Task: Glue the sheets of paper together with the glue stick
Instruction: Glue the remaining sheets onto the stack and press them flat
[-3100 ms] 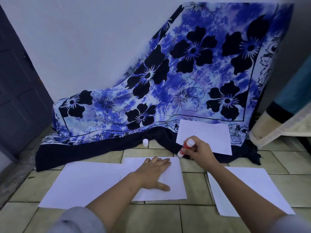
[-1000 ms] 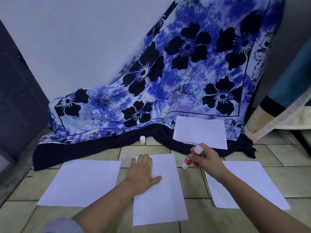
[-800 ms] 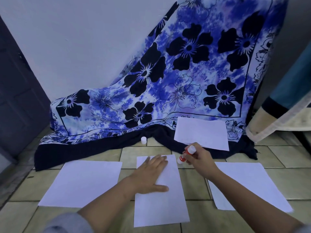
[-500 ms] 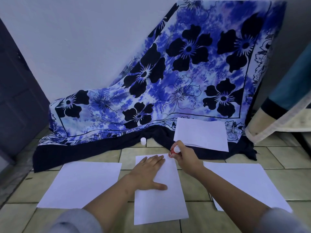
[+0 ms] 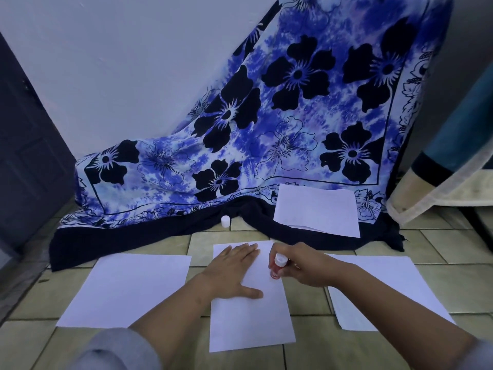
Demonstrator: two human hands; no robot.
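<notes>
A white sheet of paper (image 5: 248, 321) lies lengthwise on the tiled floor in front of me. My left hand (image 5: 234, 271) rests flat on its upper half, fingers spread. My right hand (image 5: 301, 265) grips a red glue stick (image 5: 277, 267) with a white end, held upright, its lower end touching the sheet near the right edge. Another sheet (image 5: 125, 289) lies to the left and one (image 5: 386, 292) to the right, partly under my right arm. A fourth sheet (image 5: 317, 209) rests on the cloth behind. The white cap (image 5: 225, 221) stands on the floor by the cloth's edge.
A blue floral cloth (image 5: 266, 145) drapes from the wall down onto the tiled floor (image 5: 453, 249). A dark door (image 5: 26, 161) is at the left. A curtain and a pale fabric edge (image 5: 440, 182) hang at the right.
The middle sheet was turned lengthwise and pulled off the left sheet. My right hand brought the glue stick from beside the sheet onto its upper right part, then down along the edge.
</notes>
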